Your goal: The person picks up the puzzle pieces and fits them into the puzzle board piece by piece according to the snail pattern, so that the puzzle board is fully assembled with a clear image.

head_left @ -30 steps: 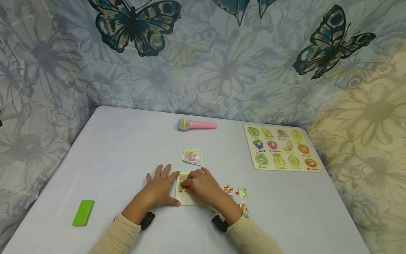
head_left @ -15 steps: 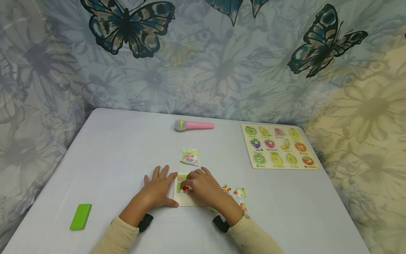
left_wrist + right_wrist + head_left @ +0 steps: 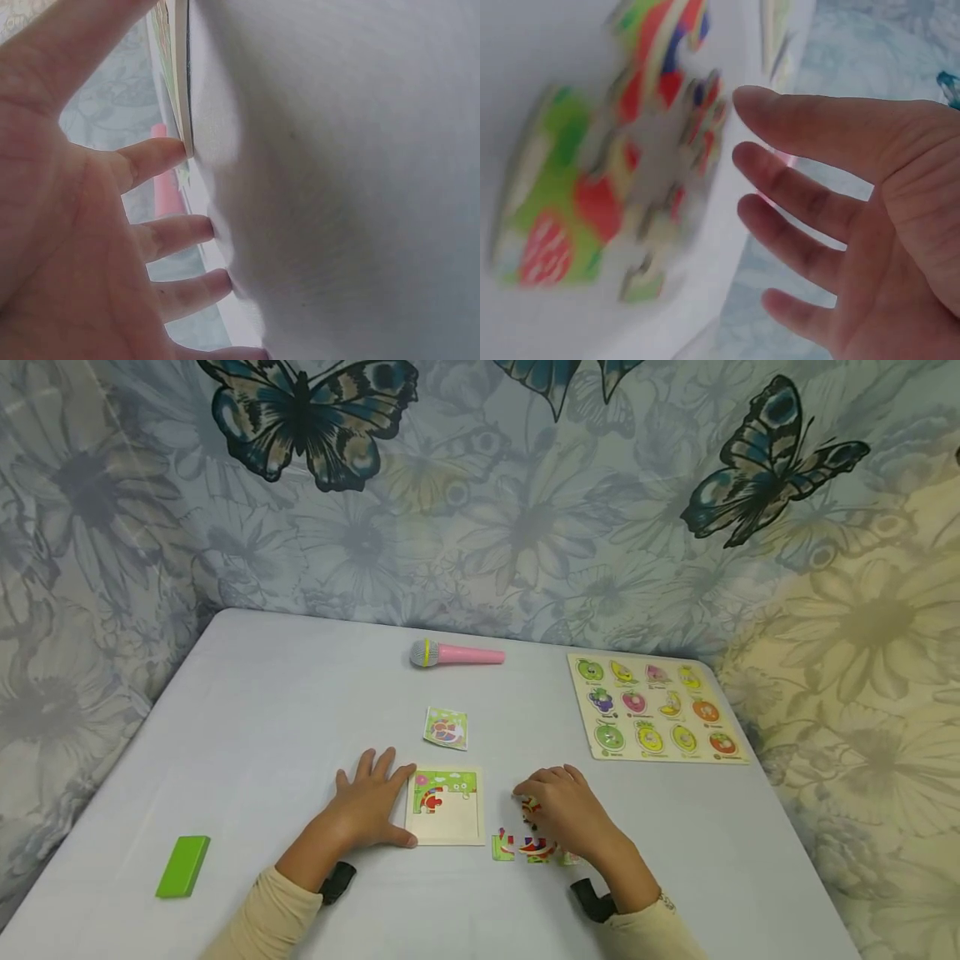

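My left hand (image 3: 371,806) lies with fingers spread at the left side of a small wooden puzzle tray (image 3: 450,827). Its thumb and index finger touch the tray's edge. Fitted pieces (image 3: 453,779) with green and red print fill the tray's top strip and part of its left side; the other part shows bare wood. To the right, my right hand (image 3: 576,810) hovers over several loose jigsaw pieces (image 3: 537,848), partly covering them. In the right wrist view, its thumb and fingers are apart with nothing between them, beside a blurred green and red piece (image 3: 592,206).
Behind the tray lies a small picture card (image 3: 446,728), and farther back a pink toy microphone (image 3: 468,655). A fruit picture board (image 3: 656,714) is at the back right. A green block (image 3: 183,867) lies at the left on the white table (image 3: 300,685).
My right hand has moved right, from over the tray to the loose pieces, uncovering the tray's fitted pieces. My left hand has stayed at the tray's left edge.
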Demonstrator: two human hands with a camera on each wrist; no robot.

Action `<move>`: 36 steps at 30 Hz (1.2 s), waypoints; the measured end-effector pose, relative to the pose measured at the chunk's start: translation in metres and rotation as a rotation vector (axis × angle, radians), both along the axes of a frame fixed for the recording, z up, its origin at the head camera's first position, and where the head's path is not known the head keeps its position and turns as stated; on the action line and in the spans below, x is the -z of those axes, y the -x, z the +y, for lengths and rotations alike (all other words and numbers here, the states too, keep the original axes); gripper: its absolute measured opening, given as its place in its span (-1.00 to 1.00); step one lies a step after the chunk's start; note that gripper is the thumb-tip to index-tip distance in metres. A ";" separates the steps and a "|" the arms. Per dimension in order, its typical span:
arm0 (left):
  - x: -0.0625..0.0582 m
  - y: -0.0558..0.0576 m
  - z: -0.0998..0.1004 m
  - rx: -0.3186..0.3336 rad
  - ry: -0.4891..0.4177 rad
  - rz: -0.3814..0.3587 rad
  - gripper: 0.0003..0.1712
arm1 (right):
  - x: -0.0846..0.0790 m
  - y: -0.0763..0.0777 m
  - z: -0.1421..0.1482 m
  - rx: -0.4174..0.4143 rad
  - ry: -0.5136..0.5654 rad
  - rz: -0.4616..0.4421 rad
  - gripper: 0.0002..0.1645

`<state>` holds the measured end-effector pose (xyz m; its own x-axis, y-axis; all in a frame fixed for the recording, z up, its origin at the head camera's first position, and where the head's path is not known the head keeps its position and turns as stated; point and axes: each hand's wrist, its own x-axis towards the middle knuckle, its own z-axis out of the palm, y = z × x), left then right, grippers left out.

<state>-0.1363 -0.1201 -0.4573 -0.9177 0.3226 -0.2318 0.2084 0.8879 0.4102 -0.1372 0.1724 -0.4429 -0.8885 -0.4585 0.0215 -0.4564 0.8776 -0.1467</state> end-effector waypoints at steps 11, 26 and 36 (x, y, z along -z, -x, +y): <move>-0.005 -0.002 -0.001 -0.002 -0.002 -0.003 0.18 | 0.009 -0.007 0.016 0.043 0.022 -0.009 -0.72; -0.003 0.001 0.002 0.007 -0.005 0.001 0.17 | 0.006 -0.005 0.006 -0.024 0.041 0.053 -0.70; -0.002 -0.001 0.001 -0.001 0.004 0.001 0.17 | 0.003 0.002 -0.057 -0.233 -0.010 0.097 -0.72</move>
